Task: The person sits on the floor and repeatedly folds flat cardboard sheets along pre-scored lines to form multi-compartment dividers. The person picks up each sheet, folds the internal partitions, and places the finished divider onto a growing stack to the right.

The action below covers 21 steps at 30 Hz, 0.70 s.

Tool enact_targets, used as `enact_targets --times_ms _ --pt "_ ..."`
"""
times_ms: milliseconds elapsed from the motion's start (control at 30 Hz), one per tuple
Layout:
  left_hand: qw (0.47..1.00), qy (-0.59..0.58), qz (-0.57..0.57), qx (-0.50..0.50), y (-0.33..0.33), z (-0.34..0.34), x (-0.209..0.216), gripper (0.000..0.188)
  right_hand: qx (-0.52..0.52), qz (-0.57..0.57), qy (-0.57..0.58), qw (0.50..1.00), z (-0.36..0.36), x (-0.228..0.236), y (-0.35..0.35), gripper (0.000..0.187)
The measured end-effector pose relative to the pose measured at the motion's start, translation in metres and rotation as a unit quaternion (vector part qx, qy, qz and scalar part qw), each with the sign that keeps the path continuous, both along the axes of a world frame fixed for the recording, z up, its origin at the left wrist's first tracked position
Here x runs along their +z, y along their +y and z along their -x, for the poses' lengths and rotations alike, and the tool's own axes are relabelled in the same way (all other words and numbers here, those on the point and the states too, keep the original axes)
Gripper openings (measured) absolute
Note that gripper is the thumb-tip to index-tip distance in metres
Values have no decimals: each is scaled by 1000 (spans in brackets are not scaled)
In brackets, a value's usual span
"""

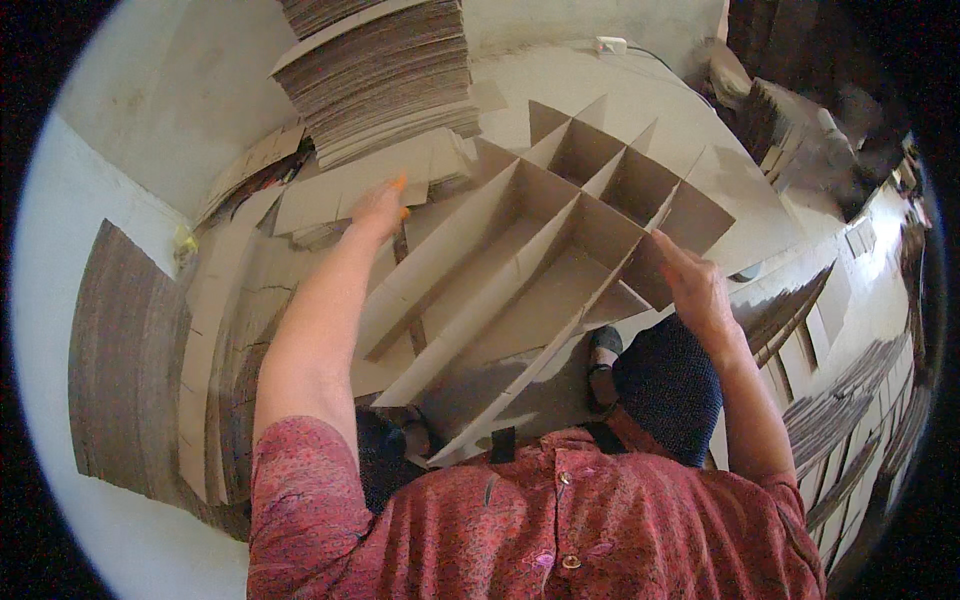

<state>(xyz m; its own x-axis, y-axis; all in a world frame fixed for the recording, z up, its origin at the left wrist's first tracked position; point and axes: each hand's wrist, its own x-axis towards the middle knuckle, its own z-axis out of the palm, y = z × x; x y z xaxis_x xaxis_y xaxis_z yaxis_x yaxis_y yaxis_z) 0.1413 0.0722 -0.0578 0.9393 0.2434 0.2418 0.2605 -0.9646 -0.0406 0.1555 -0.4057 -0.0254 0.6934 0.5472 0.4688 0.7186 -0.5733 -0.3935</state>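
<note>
A cardboard divider grid (582,190) of interlocked brown strips stands in front of me, with small cells at its far end and long strips running toward my legs. My right hand (695,288) grips its right side, fingers against a cross strip. Farther left, my left hand (376,210) is at a pile of slotted cardboard strips (322,205). Its thumb and a finger wear orange tip covers and pinch the near edge of the top strip. The palm side of that hand is hidden.
A tall stack of cardboard sheets (385,85) rises behind the strips. More cardboard (125,365) leans at the left wall, and further bundles (845,400) lie at the right. A white plug (611,45) with a cable is on the far floor. My feet flank the grid's near end.
</note>
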Motion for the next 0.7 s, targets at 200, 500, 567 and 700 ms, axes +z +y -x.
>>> enact_targets --times_ms 200,500,567,700 --pt "981 -141 132 7 -11 1 43 24 -29 -17 -137 990 9 22 11 43" --pt "864 -220 126 -434 -197 103 101 31 93 -481 485 724 46 72 72 31" --pt "846 -159 173 -478 -207 113 96 40 84 -474 440 758 48 73 65 26" --pt "894 -276 295 -192 -145 87 104 52 29 -374 264 889 62 76 29 20"
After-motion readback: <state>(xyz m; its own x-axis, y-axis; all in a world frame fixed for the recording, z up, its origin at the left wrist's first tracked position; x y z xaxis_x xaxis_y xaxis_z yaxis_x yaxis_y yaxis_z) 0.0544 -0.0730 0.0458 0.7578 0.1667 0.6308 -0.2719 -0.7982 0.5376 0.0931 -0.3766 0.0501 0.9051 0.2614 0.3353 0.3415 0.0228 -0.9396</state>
